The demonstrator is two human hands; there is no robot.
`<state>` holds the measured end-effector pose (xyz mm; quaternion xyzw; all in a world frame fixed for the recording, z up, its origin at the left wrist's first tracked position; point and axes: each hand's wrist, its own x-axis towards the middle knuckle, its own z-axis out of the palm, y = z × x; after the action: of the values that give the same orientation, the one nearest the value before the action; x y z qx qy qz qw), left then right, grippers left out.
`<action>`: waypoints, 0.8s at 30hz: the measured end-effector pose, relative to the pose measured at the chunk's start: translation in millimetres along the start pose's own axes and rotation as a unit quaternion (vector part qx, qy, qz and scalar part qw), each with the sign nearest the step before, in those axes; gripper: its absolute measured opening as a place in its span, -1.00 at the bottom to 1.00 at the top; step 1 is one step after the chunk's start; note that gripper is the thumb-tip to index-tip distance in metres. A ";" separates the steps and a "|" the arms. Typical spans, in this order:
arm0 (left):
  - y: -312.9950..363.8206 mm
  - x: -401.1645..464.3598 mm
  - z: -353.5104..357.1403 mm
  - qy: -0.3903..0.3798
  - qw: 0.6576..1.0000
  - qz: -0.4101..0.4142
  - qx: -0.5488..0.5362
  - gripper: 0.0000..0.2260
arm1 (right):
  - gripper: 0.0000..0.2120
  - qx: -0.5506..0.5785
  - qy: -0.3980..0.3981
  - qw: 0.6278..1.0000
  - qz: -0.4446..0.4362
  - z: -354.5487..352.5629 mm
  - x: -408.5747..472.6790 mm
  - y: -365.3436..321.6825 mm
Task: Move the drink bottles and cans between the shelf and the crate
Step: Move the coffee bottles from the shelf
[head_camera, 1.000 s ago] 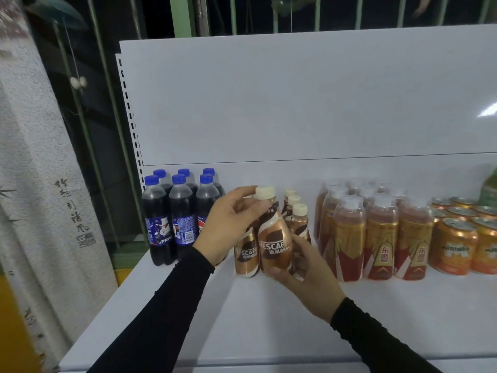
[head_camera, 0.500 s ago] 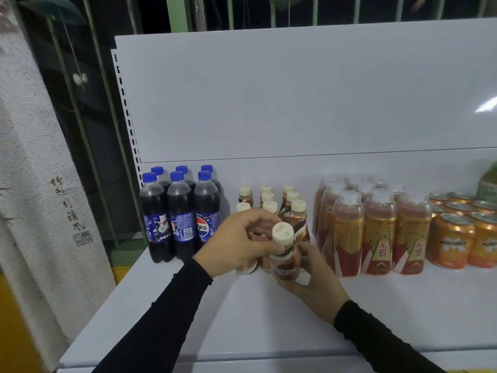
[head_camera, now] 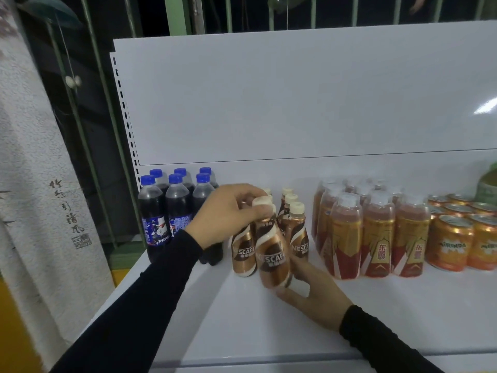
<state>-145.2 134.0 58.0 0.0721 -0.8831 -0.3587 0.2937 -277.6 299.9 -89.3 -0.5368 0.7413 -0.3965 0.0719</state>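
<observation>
- Shelf: white, with a white back panel; drinks stand in groups along the rear of the deck.
- Coffee bottle (brown and cream, cream cap, "NESCAFE" on the label): held at the front of its group, upright with a slight tilt. Whether its base touches the shelf cannot be told; the right hand covers it.
- Left hand: fingers curled over the cap and neck of the coffee bottle, grasping it from above. Black sleeve.
- Right hand: fingers wrapped round the lower body and base of the same bottle, thumb on the near side. Black sleeve.
- Other coffee bottles: same kind, standing upright just behind and on both sides of the held one; one touches or nearly touches it on the left.
- Cola bottles: blue caps, two rows, at the left end of the shelf, partly behind the left wrist.
- Amber bottles: clear caps, red and gold labels, in rows to the right of the coffee group, apart from it.
- Orange cans: in rows further right, just beside the amber bottles.
- Green bottle: at the right edge behind the cans, cut off and blurred.
- Hanging cloth with dark brush writing, left of the shelf.
</observation>
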 end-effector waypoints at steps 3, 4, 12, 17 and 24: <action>10.8 19.5 -20.3 0.034 0.999 -0.002 -0.011 -0.86 | -0.29 -0.126 -0.099 0.987 0.031 -5.4 -6.0 1.1; 15.4 26.4 -26.7 0.052 0.998 -0.002 -0.018 -0.86 | -0.23 -0.152 -0.122 0.980 0.034 -6.8 -7.5 1.2; 38.4 74.9 -67.8 0.151 0.988 0.001 -0.039 -0.91 | 0.00 -0.265 -0.220 0.935 0.089 -1.9 -11.9 3.7; 21.2 106.1 -73.9 0.197 0.980 -0.020 -0.035 -0.92 | 0.17 -0.251 -0.206 0.941 0.091 0.3 -12.4 9.1; -13.1 124.3 -53.2 0.183 0.981 -0.070 -0.005 -0.78 | -0.11 -0.261 -0.202 0.938 0.102 1.4 -12.6 9.0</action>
<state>-217.5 50.9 137.6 0.1962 -0.8054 -0.3638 0.4250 -278.3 311.0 -100.3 -0.5275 0.8390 -0.0628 0.1178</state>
